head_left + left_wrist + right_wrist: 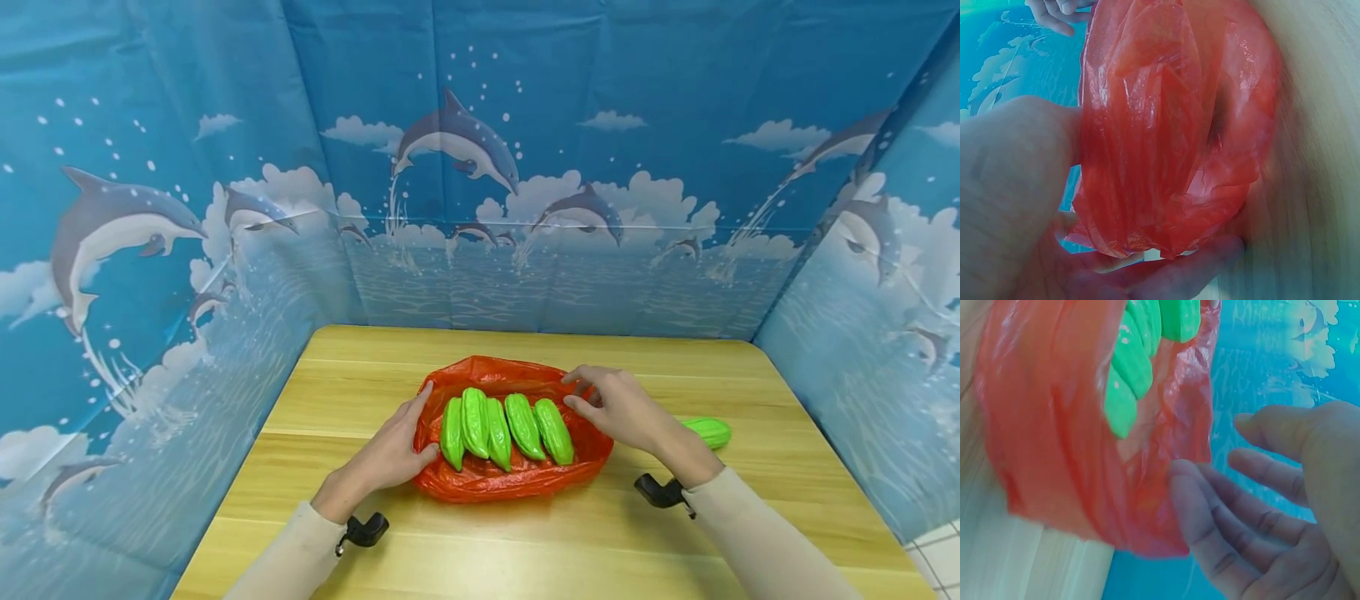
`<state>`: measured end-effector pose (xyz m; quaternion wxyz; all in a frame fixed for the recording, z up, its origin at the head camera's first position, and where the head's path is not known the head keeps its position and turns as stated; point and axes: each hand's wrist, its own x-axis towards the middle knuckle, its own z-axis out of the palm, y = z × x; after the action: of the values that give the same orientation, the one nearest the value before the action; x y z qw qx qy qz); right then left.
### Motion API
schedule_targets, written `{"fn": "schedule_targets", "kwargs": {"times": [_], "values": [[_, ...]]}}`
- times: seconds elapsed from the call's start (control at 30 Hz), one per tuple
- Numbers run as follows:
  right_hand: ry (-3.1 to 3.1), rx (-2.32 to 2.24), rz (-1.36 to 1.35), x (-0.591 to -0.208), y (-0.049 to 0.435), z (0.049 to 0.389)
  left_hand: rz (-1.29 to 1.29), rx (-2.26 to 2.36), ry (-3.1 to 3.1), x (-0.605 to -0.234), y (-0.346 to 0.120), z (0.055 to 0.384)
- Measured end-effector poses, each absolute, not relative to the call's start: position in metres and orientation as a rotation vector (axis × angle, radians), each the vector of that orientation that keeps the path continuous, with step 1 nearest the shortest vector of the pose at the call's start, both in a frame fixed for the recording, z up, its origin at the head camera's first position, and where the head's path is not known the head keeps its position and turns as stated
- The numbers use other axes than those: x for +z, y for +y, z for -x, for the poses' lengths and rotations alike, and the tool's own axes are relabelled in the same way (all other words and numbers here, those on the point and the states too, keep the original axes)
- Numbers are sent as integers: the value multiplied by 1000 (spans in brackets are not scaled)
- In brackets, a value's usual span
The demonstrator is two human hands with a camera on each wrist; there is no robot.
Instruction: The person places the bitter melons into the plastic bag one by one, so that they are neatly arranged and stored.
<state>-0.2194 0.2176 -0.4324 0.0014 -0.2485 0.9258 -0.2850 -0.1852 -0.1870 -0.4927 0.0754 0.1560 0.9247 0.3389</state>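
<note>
A red plastic bag point(517, 482) stands on the table with its mouth spread wide. Several bright green, ridged, tapered pieces like toy bitter melons point(522, 425) lie side by side in it. My left hand point(390, 450) holds the bag's left side, thumb over the rim and fingers along the outside; in the left wrist view the thumb tip is hidden behind the red plastic point(1147, 125). At the right rim is my right hand point(615, 406), its fingers loosely bent. The right wrist view shows its fingertips point(1184, 472) against the rim, with the thumb apart.
Another green bitter melon point(707, 432) lies on the wooden table point(480, 554) to the right, partly behind my right forearm. Blue dolphin-print sheeting point(525, 283) hangs behind the table and along both sides. A black wrist mount point(365, 530) juts out below my left wrist.
</note>
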Motion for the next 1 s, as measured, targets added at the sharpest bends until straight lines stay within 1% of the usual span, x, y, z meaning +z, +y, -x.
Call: {"fn": "schedule_targets", "kwargs": {"times": [0.37,0.67,1.0], "values": [[2988,-913,789,-430,265,213,-480,1024,2790,-490,-185,185],[2981,-866,742,-439,311,213,-481,1025,2791,-495,-186,186],[2922,-849,686,-445,349,211,-471,1029,2793,-495,-187,185]]}}
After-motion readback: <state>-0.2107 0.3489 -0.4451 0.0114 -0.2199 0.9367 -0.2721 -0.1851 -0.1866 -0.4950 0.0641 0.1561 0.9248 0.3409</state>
